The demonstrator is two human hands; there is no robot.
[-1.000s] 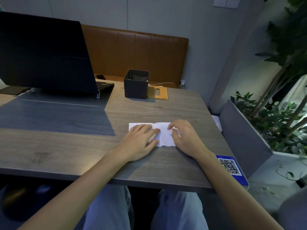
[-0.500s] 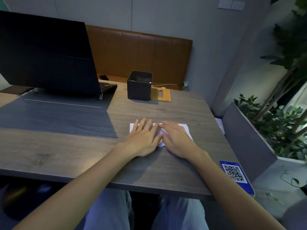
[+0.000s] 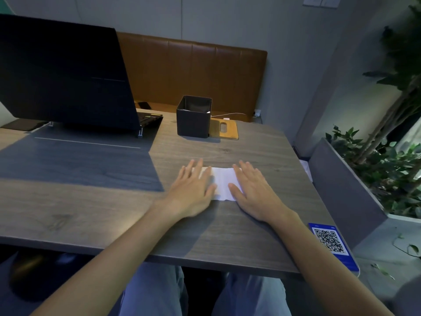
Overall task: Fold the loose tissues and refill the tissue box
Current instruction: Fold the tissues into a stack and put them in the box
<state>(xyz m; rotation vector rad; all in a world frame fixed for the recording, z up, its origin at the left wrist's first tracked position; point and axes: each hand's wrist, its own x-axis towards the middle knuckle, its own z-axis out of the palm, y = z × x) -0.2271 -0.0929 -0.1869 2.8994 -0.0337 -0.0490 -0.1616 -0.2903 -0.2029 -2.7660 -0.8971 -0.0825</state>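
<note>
Both hands have slid apart since half a second ago, when they met over the middle of the sheet, so a bare strip of white now shows between them. Grey-brown wood grain runs across the tabletop (image 3: 227,236), which carries a darker grey mat area on its left half under an open laptop (image 3: 63,74) with a black screen. A dark phone (image 3: 20,124) lies at the far left edge. Behind the tabletop runs a brown padded bench back (image 3: 193,71) against a grey wall (image 3: 227,19), and to the right a grey planter (image 3: 341,185) holds leafy green plants. A blue QR-code card (image 3: 330,244) sits at the near right corner. The tissue box (image 3: 193,119), a dark square container with its top open, stands upright at the far side of the tabletop, touching a wooden board (image 3: 225,130) just to its right. The tissue (image 3: 224,185), folded into a flat white strip, lies well in front of the box, near the middle of the tabletop's right half. The left hand (image 3: 191,192) lies palm down on the strip's left end and the right hand (image 3: 252,192) palm down on its right end. On each the fingers (image 3: 198,167) are straight and slightly spread, pressing the paper flat and gripping nothing.
</note>
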